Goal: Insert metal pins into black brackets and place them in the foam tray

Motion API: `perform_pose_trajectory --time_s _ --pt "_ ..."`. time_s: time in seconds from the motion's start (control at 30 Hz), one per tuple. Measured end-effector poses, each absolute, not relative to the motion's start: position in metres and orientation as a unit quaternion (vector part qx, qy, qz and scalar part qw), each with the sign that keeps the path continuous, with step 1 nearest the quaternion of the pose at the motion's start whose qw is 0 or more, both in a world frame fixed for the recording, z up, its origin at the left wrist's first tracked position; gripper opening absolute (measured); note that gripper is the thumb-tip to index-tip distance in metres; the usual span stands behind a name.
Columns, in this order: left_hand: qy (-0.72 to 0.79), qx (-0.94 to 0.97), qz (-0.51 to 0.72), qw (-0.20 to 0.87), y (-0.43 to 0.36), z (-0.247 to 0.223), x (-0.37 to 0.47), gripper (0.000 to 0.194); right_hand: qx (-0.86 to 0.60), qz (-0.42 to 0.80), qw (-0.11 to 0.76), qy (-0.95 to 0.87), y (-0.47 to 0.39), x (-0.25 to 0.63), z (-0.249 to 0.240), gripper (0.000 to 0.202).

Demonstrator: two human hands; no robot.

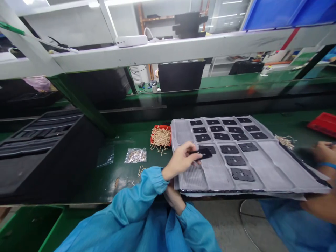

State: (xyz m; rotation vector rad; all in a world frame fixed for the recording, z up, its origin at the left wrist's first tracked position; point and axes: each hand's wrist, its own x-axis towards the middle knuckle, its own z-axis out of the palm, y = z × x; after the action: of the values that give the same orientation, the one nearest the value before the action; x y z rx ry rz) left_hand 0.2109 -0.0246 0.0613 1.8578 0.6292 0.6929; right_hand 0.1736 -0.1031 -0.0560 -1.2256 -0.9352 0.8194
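Note:
My left hand (183, 157) pinches a thin black plate (205, 154) by its edge, above the left part of a pale grey tray (215, 175). Rows of similar black plates (229, 149) with small holes lie in the tray's compartments, mostly toward its far side and middle. My right hand (172, 192) is at the tray's near left corner, crossed beneath my left wrist. Its fingers are hidden there, so I cannot see whether it holds anything.
A red box (161, 137) of small tan pieces and a clear bag (135, 155) stand left of the tray. A large black bin (52, 150) is farther left. At right are a co-worker's hand (324, 153), more tan pieces (285, 141) and a red container (322, 124).

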Motion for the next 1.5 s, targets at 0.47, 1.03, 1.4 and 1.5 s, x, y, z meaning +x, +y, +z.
perform_pose_trajectory --time_s 0.47,1.03,1.4,1.5 --pt "0.492 0.565 0.320 0.579 -0.025 0.076 0.021 0.041 -0.448 0.481 0.658 -0.366 -0.126 0.173 -0.002 0.018" --pt "0.401 0.654 0.135 0.627 -0.053 0.100 0.003 0.022 -0.489 0.480 0.560 -0.466 -0.122 0.194 0.045 0.034" --pt "0.387 0.666 0.121 0.626 -0.055 0.107 0.005 0.024 -0.502 0.461 0.534 -0.500 -0.129 0.200 0.055 0.030" --pt "0.389 0.678 0.116 0.613 -0.055 0.108 0.005 0.024 -0.504 0.456 0.531 -0.506 -0.130 0.200 0.055 0.029"
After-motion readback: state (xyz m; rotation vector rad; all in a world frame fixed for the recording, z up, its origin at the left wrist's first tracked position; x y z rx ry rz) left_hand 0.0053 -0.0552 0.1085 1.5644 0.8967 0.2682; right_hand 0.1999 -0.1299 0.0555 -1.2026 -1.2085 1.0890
